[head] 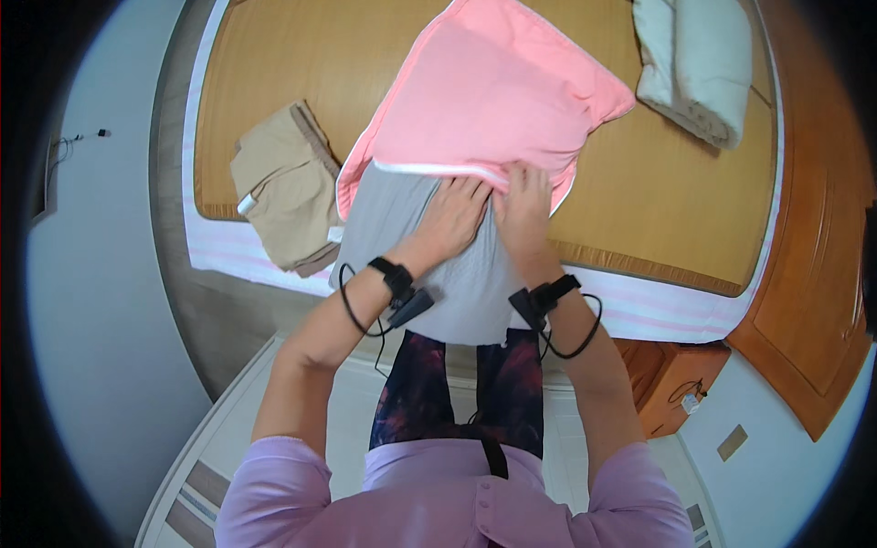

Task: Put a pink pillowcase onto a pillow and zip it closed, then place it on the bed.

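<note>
A pink cloth cover (479, 103) with white piping lies on the bed, its near edge over a grey cloth (390, 205) that hangs past the bed's edge. My left hand (455, 216) rests flat on the grey cloth, fingertips at the white-trimmed edge of the pink one. Just right of it, my right hand (524, 205) touches that same edge, the pink fabric bunched at its fingers; whether the fingers pinch it I cannot tell. Both wrists wear black straps with small devices and cables.
Folded beige trousers (288, 198) lie on the left of the woven bed mat (658, 226). A rolled white quilt (712, 75) sits at the back right. A wooden headboard (808, 240) and a wooden bedside cabinet (675, 383) stand on the right.
</note>
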Demonstrator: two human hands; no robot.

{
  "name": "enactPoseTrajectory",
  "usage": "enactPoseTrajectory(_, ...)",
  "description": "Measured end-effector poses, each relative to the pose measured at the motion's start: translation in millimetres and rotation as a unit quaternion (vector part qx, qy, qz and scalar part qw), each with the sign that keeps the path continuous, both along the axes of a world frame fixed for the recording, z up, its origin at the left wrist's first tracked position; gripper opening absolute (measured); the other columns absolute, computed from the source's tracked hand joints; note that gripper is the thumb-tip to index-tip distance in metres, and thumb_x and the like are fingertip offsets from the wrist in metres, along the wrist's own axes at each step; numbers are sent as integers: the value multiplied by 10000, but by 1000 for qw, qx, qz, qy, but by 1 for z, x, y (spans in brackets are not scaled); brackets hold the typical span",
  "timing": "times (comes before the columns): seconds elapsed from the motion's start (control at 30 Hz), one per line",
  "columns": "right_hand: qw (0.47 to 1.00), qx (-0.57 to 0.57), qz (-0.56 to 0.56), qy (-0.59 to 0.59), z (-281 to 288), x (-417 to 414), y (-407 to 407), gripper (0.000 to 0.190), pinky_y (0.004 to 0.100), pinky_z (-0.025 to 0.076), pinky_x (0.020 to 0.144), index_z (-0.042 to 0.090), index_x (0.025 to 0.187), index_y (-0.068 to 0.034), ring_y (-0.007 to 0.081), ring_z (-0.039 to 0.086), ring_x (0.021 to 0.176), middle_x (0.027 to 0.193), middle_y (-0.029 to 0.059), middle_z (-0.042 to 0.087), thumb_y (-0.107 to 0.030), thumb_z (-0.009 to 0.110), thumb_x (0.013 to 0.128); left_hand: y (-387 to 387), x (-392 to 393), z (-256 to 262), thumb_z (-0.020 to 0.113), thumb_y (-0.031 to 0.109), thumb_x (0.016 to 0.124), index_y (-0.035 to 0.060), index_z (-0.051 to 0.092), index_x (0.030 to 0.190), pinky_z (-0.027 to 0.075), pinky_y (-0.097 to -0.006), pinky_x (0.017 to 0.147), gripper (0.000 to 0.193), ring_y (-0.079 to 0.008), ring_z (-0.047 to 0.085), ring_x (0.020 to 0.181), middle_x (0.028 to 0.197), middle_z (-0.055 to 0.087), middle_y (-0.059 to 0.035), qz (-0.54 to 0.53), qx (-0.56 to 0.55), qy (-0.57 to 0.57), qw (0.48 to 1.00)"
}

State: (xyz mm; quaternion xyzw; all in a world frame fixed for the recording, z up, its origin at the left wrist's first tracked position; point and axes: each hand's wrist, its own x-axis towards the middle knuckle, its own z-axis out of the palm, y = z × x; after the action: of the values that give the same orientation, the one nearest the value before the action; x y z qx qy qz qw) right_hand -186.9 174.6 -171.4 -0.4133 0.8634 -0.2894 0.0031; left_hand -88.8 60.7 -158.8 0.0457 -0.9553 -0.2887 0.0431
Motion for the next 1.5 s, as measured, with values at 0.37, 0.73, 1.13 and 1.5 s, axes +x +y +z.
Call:
enactPoseTrajectory(0.37,972,-106,-91,-190,26,-23,-27,138,454,422,625,558,773,19,396,562,714,746,217,568,-109,560,825,-11,-27,-6,483,132,850,-36,507,1098,407,-435,872,301,-384,511,1013,1170,502,-216,-7,-18,87,996)
enactPoseTrajectory(0.73,961,-78,64,-258,59,-13,-41,207,458,410,582,522,730,13,406,558,649,672,230,548,-151,574,845,-35,-35,-19,536,193,807,34,590,1036,432,-440,850,284,-362,554,986,1049,591,-216,46,193,-59,978)
enactPoseTrajectory(1.13,917,-106,-10,-384,84,13,-38,302,318,362,487,502,693,3,163,403,502,544,142,409,-205,686,812,-44,-61,-26,543,200,797,47,603,1008,437,-443,843,267,-363,562,980,990,607,-218,172,297,5,939)
enactPoseTrajectory(1.5,948,-7,42,-315,54,-76,-31,343,306,426,554,548,707,-2,144,501,565,590,103,534,-296,716,756,-18,-75,19,550,207,788,59,615,982,442,-446,836,252,-363,569,974,936,622,-220,156,308,114,932)
